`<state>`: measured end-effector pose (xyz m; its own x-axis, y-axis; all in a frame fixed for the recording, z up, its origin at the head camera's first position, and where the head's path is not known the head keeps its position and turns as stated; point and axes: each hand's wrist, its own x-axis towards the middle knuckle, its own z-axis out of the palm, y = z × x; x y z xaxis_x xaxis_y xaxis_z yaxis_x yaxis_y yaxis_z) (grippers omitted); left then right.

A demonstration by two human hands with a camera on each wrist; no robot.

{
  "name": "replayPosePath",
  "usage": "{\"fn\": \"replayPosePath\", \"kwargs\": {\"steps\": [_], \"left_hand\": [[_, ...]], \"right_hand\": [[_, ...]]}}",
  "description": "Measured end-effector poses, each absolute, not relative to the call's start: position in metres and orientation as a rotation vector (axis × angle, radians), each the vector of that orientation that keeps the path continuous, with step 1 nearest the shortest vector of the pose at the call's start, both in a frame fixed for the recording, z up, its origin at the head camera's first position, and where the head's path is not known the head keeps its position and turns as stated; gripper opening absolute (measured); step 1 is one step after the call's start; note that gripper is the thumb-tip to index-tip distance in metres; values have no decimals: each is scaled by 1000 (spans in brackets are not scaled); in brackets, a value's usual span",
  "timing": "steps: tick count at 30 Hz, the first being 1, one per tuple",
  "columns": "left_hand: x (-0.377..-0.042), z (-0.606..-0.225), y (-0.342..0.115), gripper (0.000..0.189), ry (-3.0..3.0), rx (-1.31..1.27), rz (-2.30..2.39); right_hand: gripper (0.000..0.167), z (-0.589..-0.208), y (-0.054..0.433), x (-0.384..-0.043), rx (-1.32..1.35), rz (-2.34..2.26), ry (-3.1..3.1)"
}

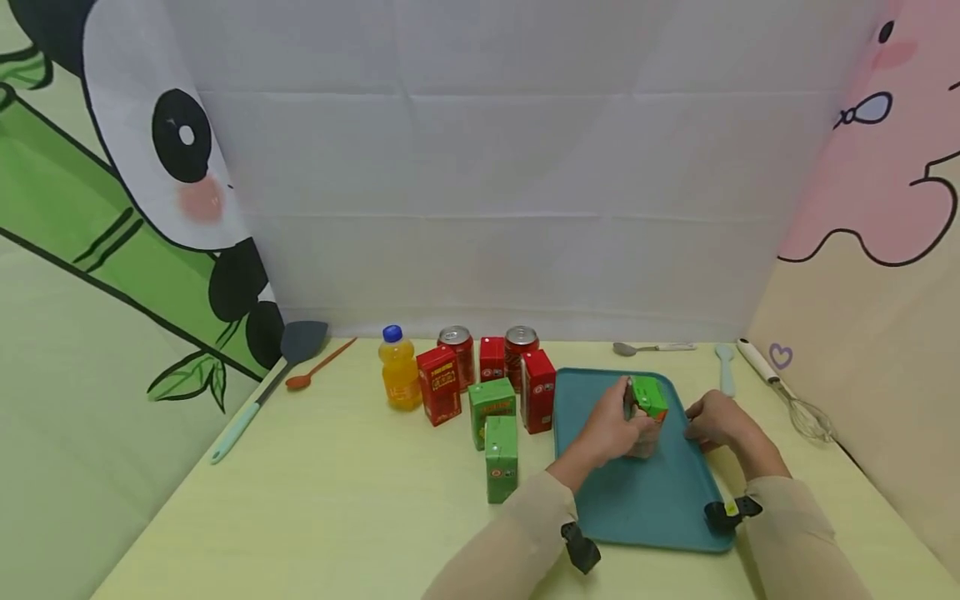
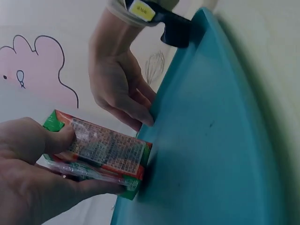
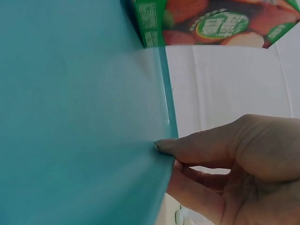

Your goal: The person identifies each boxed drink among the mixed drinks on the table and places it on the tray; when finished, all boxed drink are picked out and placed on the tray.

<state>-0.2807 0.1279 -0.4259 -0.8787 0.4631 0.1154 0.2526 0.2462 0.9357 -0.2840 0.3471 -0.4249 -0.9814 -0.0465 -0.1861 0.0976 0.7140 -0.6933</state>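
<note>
My left hand [image 1: 609, 427] grips a green-topped juice carton [image 1: 649, 395] over the blue tray [image 1: 645, 508]. In the left wrist view, thumb and fingers lie on opposite sides of the carton [image 2: 105, 145], whose printed side panel shows. Its lower end comes close to the tray surface there. On the tray's right rim, my right hand [image 1: 722, 419] pinches the edge. The right wrist view shows that thumb on top of the tray [image 3: 84, 117] and fingers beneath. Apple pictures cover the carton's front [image 3: 225, 23] in that view.
Left of the tray stand green cartons [image 1: 501, 458], red cartons [image 1: 439, 385], cans [image 1: 521, 337] and an orange juice bottle [image 1: 400, 371]. A spatula [image 1: 303, 340] and a red spoon [image 1: 300, 381] lie farther left. A whisk [image 1: 808, 417], light-blue utensil [image 1: 725, 367] and metal spoon [image 1: 637, 348] lie behind and right.
</note>
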Motion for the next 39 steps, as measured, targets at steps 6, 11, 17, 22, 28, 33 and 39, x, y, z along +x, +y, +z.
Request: {"fn": "replayPosePath", "kwargs": {"steps": [6, 11, 17, 22, 28, 33, 39], "left_hand": [[-294, -433, 136, 63, 2246, 729, 1711], [-307, -438, 136, 66, 2169, 695, 1723], [-324, -442, 136, 67, 2136, 705, 1687], [-332, -443, 147, 67, 2235, 747, 1648], [-344, -444, 158, 64, 2278, 756, 1662], [-350, -450, 164, 63, 2307, 685, 1716], [-352, -446, 175, 65, 2305, 678, 1724]], "right_hand": [[42, -425, 347, -284, 66, -1076, 2742], [44, -427, 344, -285, 71, -1092, 2720], [44, -431, 344, -285, 49, -1082, 2727], [44, -431, 346, -285, 36, -1080, 2736], [42, -431, 346, -285, 21, -1085, 2753], [43, -434, 342, -285, 8, -1094, 2759], [44, -431, 346, -283, 32, -1100, 2758]]}}
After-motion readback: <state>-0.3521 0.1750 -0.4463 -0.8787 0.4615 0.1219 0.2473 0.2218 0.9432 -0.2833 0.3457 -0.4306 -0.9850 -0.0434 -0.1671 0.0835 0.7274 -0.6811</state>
